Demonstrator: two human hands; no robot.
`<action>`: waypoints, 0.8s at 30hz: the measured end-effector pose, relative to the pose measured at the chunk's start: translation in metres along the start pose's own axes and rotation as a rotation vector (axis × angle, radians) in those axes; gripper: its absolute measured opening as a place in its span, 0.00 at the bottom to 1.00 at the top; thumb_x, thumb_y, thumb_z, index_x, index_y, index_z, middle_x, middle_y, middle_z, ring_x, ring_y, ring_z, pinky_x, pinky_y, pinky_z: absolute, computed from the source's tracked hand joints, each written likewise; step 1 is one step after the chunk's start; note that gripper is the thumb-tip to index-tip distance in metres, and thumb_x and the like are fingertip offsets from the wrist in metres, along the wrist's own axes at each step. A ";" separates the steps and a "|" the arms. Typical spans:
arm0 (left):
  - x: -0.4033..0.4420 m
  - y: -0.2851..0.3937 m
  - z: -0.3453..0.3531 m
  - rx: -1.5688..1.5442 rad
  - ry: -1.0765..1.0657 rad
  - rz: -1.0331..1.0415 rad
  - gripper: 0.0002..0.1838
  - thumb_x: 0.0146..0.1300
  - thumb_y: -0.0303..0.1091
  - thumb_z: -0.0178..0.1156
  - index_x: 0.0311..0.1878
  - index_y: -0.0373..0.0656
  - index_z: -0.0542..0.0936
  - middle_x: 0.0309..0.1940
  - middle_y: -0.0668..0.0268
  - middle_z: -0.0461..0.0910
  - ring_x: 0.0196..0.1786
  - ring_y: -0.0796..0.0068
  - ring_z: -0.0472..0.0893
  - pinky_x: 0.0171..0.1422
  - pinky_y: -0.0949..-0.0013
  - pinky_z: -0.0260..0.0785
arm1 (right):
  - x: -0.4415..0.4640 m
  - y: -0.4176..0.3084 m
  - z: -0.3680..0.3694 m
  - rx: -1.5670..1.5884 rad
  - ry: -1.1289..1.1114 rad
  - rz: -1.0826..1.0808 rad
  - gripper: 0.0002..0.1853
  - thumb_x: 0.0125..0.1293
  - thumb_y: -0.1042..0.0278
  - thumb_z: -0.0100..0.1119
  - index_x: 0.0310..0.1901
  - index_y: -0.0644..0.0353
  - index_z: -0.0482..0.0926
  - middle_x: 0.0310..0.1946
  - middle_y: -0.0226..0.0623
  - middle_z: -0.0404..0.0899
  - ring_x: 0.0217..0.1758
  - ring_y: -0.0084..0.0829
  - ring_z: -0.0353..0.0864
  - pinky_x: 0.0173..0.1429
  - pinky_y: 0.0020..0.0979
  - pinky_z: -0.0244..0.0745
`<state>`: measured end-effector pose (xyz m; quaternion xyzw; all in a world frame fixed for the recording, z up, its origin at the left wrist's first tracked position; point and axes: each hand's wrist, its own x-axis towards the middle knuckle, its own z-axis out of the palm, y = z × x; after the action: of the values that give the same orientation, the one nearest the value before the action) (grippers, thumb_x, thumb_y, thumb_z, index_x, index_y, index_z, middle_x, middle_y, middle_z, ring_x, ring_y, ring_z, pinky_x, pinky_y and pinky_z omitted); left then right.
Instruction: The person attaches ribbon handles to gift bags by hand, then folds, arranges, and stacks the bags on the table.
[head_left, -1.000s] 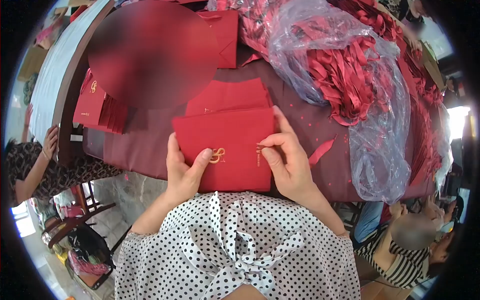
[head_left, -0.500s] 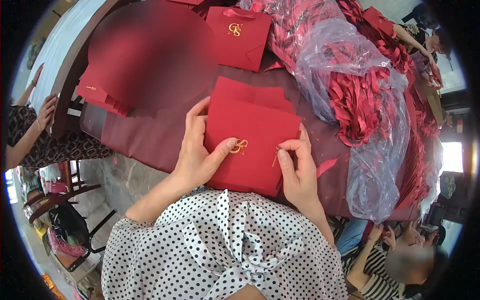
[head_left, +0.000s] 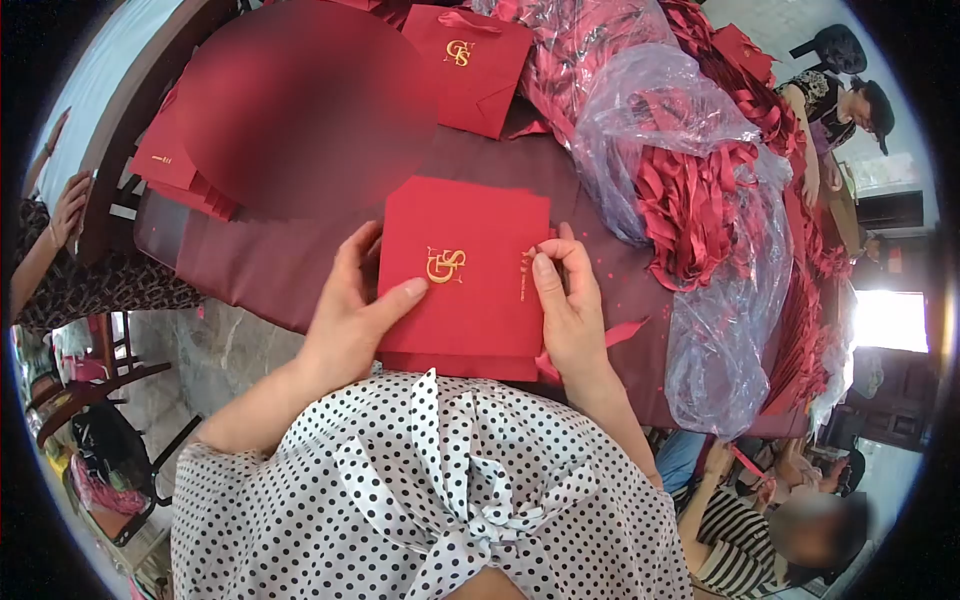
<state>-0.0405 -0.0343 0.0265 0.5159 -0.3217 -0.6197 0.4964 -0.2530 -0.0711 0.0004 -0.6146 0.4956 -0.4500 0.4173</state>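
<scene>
A stack of flat red bags [head_left: 465, 310] with a gold logo lies at the table's front edge, close to my body. My left hand [head_left: 350, 305] grips its left side, thumb on top near the logo and fingers around the edge. At the right edge, my right hand [head_left: 568, 300] has thumb and index finger pressed together over the small gold print. Whether they pinch the top bag or something small there is hidden. The lower bags show slightly past the top one.
Clear plastic bags [head_left: 720, 370] with red ribbons [head_left: 690, 215] lie to the right. A red bag [head_left: 468, 75] with a ribbon handle is at the back, and stacked red bags [head_left: 175, 165] at the left. People are at both sides. A blurred oval covers the upper left.
The view has shifted. The stack is turned nearly square to my body, with its layers more closely lined up. My hands remain on its two sides.
</scene>
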 end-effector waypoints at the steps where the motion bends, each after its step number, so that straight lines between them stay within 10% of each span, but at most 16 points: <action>1: -0.005 0.008 -0.002 -0.123 -0.008 -0.079 0.41 0.60 0.29 0.64 0.69 0.31 0.50 0.64 0.51 0.62 0.67 0.64 0.64 0.69 0.63 0.60 | -0.002 0.000 0.001 0.038 0.014 0.035 0.07 0.73 0.67 0.48 0.42 0.61 0.70 0.29 0.30 0.74 0.47 0.23 0.73 0.78 0.45 0.39; 3: -0.016 0.019 -0.002 -0.137 0.018 -0.163 0.40 0.60 0.31 0.65 0.68 0.29 0.53 0.62 0.51 0.64 0.65 0.65 0.66 0.68 0.62 0.62 | -0.007 -0.001 0.000 0.113 -0.002 0.031 0.08 0.73 0.66 0.48 0.43 0.62 0.70 0.34 0.32 0.76 0.55 0.24 0.70 0.77 0.45 0.38; 5: -0.021 0.029 -0.003 -0.233 -0.029 -0.370 0.40 0.60 0.36 0.66 0.66 0.28 0.55 0.60 0.51 0.67 0.63 0.65 0.68 0.69 0.62 0.61 | -0.014 0.003 -0.001 0.272 -0.056 0.182 0.06 0.74 0.68 0.46 0.47 0.60 0.70 0.47 0.29 0.73 0.57 0.21 0.68 0.63 0.23 0.60; 7: -0.012 0.029 -0.005 -0.197 -0.023 -0.405 0.41 0.58 0.42 0.68 0.65 0.27 0.58 0.59 0.51 0.68 0.61 0.64 0.71 0.67 0.61 0.64 | -0.018 -0.007 0.002 0.381 -0.016 0.182 0.06 0.74 0.69 0.45 0.48 0.59 0.70 0.45 0.26 0.73 0.46 0.13 0.68 0.55 0.16 0.63; 13: 0.010 0.026 0.006 -0.060 -0.157 -0.356 0.36 0.59 0.34 0.67 0.65 0.31 0.60 0.58 0.52 0.72 0.58 0.63 0.75 0.63 0.62 0.69 | -0.033 0.001 0.005 0.557 0.091 0.183 0.06 0.75 0.69 0.45 0.48 0.59 0.69 0.42 0.25 0.70 0.43 0.13 0.66 0.51 0.16 0.63; 24: 0.193 0.056 0.012 0.748 -1.258 -0.340 0.37 0.51 0.32 0.71 0.63 0.33 0.66 0.59 0.60 0.73 0.59 0.74 0.73 0.66 0.67 0.64 | -0.071 -0.016 -0.040 0.380 -0.396 0.371 0.06 0.73 0.70 0.48 0.45 0.63 0.70 0.44 0.34 0.78 0.45 0.19 0.76 0.47 0.21 0.71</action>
<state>-0.0312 -0.2355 0.0191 0.2410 -0.6497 -0.7151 -0.0919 -0.2952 -0.0016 0.0154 -0.5004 0.4154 -0.3224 0.6878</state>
